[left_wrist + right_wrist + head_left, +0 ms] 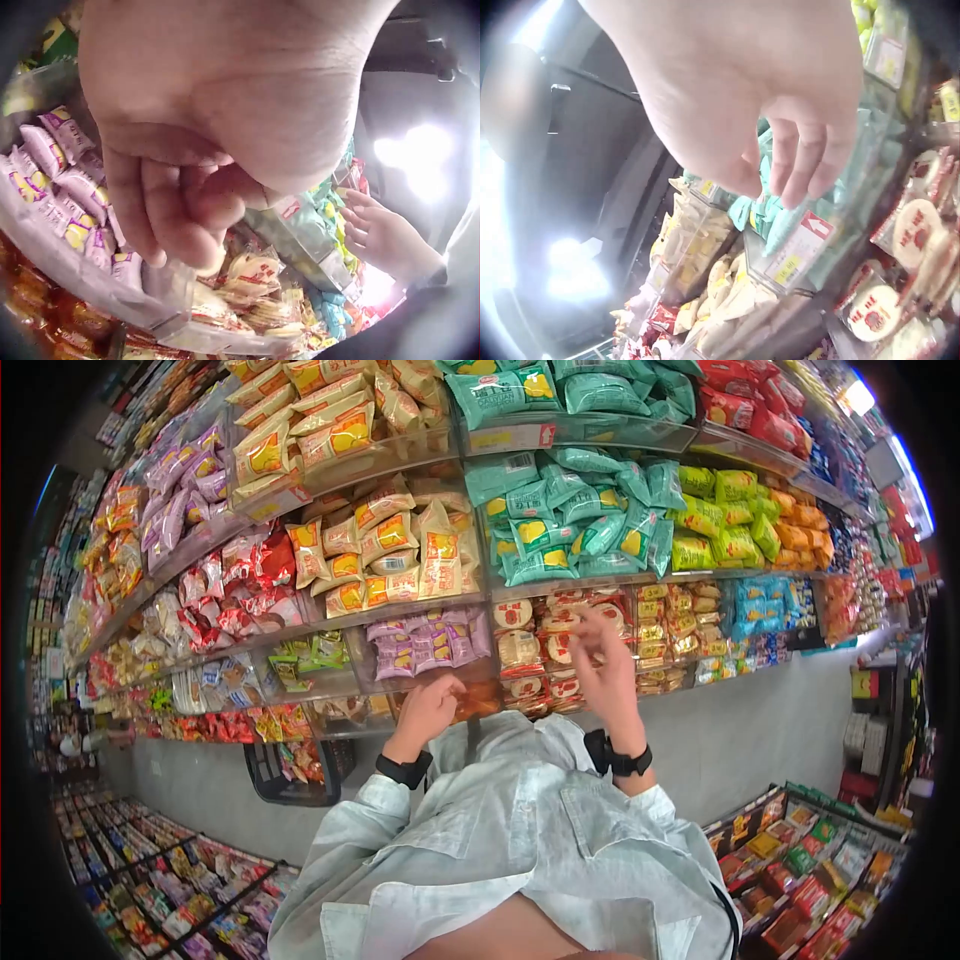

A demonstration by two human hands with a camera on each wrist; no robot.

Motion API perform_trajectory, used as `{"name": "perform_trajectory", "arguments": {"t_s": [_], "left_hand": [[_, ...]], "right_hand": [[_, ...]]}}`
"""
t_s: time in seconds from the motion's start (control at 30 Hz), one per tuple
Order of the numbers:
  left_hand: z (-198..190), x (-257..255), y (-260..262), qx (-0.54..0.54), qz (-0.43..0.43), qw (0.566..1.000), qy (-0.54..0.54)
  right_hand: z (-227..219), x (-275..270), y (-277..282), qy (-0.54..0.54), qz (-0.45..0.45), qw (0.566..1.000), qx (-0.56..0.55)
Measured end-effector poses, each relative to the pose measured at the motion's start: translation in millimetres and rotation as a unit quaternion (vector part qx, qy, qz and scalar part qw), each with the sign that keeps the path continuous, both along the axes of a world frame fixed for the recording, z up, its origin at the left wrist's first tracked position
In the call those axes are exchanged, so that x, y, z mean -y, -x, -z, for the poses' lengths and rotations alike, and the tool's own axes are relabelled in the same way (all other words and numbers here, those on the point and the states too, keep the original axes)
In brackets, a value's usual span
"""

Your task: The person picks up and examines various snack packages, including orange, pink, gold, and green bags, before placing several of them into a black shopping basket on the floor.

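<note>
My left hand [430, 708] hangs with loosely curled fingers at the front edge of the lower bin of purple snack packets [425, 642]. Nothing shows between those fingers [180, 217] in the left wrist view. Farther right, my right hand [606, 675] is raised in front of round rice crackers in clear and red wrappers [555, 650]. Its fingers [810, 154] are relaxed and slightly bent, with no packet in them. In the right wrist view they overlap teal snack packets [780, 232] behind a price label [802, 244].
Tiered clear-fronted bins hold cream packets [385, 550], teal packets [590, 510], green packets [725, 515] and red-white packets [235, 585]. A dark shopping basket [290, 790] with some packets stands on the grey floor [190, 775] at left. More display racks [810, 860] stand behind.
</note>
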State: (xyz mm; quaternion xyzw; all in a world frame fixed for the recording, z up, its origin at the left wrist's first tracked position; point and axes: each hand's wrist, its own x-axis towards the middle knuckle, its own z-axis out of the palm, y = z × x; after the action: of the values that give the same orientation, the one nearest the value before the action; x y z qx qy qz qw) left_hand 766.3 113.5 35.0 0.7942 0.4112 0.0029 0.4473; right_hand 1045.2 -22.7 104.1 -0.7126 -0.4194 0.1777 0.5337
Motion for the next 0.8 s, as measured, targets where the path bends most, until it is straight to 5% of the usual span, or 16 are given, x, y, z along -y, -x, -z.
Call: {"name": "perform_trajectory", "arguments": {"t_s": [0.27,0.43,0.63,0.8], "left_hand": [[-85,-2,-120,0.176,0.003,0.981,-0.075],[-97,-1,-171,0.219,-0.011,0.973,-0.077],[-95,5,-167,0.23,0.061,0.961,-0.14],[-72,18,-115,0.14,0.132,0.981,-0.041]], "right_hand": [[-14,-67,-80,0.062,-0.014,0.993,0.095],[-5,-57,-87,-0.054,-0.035,0.997,0.045],[-9,-8,-56,-0.07,-0.13,0.989,-0.008],[-6,36,-15,0.029,-0.196,0.98,-0.029]]}}
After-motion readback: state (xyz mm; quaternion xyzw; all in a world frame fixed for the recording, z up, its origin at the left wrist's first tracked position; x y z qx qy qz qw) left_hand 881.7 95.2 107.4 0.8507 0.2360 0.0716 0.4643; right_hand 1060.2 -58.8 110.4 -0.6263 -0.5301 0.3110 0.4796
